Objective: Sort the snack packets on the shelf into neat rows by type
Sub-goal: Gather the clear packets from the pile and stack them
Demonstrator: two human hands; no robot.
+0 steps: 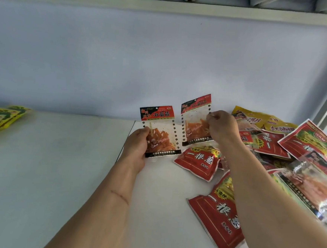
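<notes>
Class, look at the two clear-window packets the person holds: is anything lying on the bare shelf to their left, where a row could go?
Nothing visible. The shelf left of the left hand lies bare up to the yellow-green packets at the far left edge.

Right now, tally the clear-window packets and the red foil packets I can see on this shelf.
clear-window packets: 4 (one in the left hand, one in the right hand, 2 in the pile)
red foil packets: 4
Total: 8
The pile overlaps, so more may be hidden underneath.
</notes>
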